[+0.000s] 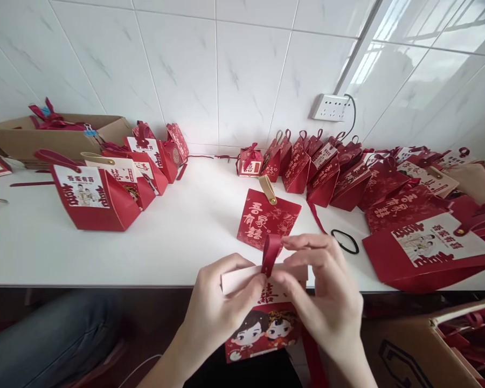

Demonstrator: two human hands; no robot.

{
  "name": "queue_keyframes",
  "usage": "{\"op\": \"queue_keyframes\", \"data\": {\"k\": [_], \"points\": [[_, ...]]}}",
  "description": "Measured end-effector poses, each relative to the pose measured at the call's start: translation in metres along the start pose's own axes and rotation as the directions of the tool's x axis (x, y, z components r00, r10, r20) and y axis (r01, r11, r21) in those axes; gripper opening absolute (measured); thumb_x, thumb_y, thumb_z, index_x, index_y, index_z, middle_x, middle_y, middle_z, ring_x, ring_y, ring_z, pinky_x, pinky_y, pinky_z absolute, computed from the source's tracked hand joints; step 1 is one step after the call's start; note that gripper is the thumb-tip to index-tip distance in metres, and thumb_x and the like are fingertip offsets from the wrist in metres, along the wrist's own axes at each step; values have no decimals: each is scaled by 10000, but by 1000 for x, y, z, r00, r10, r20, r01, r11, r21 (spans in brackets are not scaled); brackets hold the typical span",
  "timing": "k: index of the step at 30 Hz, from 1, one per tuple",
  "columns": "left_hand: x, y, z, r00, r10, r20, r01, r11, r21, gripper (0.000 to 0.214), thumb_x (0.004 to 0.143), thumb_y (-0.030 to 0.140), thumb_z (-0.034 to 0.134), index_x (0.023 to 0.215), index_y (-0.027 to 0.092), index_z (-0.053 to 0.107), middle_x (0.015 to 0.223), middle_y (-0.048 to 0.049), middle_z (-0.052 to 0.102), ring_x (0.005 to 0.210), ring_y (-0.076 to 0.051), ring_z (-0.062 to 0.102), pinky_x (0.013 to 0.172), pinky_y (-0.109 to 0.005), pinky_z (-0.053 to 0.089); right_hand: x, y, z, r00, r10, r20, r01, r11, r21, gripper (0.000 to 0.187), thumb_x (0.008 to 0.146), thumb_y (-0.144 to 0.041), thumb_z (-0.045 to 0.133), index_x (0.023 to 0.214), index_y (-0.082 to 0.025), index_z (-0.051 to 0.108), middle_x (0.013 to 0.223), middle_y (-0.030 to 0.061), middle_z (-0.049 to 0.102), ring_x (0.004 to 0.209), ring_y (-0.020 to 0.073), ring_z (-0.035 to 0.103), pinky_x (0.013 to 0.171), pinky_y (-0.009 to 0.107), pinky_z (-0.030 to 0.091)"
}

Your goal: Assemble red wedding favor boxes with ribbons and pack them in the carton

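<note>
A red paper gift box (262,328) printed with two cartoon figures is held over the table's front edge. My left hand (226,296) grips its pale top flap, thumb pressed on the front near a dark red strap loop (271,253). The fingers of my right hand (323,285) are curled around the strap from the other side, thumb and fingertips close to the loop's base. The strap's fastening is partly hidden by my thumbs. Just beyond my hands a red box with gold characters (262,215) and a tan strap (268,189) lies on the table.
Finished-looking red boxes stand at left (92,199) and in rows at right (297,164). A cardboard carton (113,129) sits at the back left, another carton (408,339) at the lower right. A black hair tie (345,241) and a power strip (331,108) are nearby.
</note>
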State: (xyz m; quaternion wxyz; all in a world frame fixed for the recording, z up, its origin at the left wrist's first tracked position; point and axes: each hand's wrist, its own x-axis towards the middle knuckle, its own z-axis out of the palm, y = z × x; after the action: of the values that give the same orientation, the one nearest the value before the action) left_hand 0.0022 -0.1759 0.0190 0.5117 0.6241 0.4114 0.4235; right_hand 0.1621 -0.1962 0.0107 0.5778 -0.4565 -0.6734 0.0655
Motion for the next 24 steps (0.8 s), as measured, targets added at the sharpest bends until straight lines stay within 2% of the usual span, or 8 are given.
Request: {"op": "queue_keyframes", "data": {"k": [2,5,8,11,15,20,22,24], "points": [[-1,2,1,996,-5,-89,3,1000,-24,204,760,313,638,640,160,572,553,30,506,505,-76,449,459,-160,347,-10,4,-5,998,19,58,-19,1000,2,197,815,-224,663,991,-229,574,1021,73,548,1017,217,562,830,352,520],[2,5,1,975,-65,-213,46,995,-91,266,760,352,639,611,159,534,507,49,422,468,-55,368,433,-158,290,-22,11,-8,967,192,166,-218,963,158,316,866,-286,596,1163,-260,493,1070,72,576,1006,204,589,848,337,524],[6,4,0,971,-64,-232,27,987,-157,289,760,356,640,596,154,515,514,46,418,470,-50,359,434,-157,284,-31,16,-9,919,278,278,-343,912,223,365,870,-263,590,1206,-302,453,1073,40,614,964,170,623,835,282,531],[6,-6,-4,981,-17,-193,-26,976,-217,258,745,356,659,622,150,565,553,22,510,501,-68,447,466,-164,344,-38,18,-8,933,270,237,-322,921,221,398,832,-219,636,1178,-321,470,1057,18,617,957,151,624,832,236,521],[5,-22,-12,991,112,-71,-129,938,-321,282,739,440,657,782,161,654,669,-24,627,581,-125,563,533,-203,444,-41,21,-5,963,229,143,-260,929,264,413,819,-204,648,1180,-328,491,1072,16,609,966,141,619,837,212,518],[7,-28,-12,994,103,-45,-109,981,-161,207,786,354,638,738,154,616,644,-8,578,588,-111,530,527,-197,428,-40,26,1,960,241,144,-274,916,294,398,835,-227,641,1184,-350,496,1047,7,623,951,138,630,838,224,532],[6,-26,-8,985,134,-106,-142,987,-75,212,793,350,627,716,153,612,632,-5,572,577,-108,526,504,-194,413,-40,32,1,960,230,158,-264,932,249,385,841,-267,637,1193,-348,500,1108,22,612,1034,170,607,899,280,518],[6,-24,-7,933,205,-297,-216,976,-6,208,782,355,631,720,156,632,644,-3,599,581,-112,546,497,-192,418,-41,42,-2,964,219,151,-245,953,180,329,864,-315,601,1184,-329,522,1180,47,585,1129,211,560,953,347,492]]}}
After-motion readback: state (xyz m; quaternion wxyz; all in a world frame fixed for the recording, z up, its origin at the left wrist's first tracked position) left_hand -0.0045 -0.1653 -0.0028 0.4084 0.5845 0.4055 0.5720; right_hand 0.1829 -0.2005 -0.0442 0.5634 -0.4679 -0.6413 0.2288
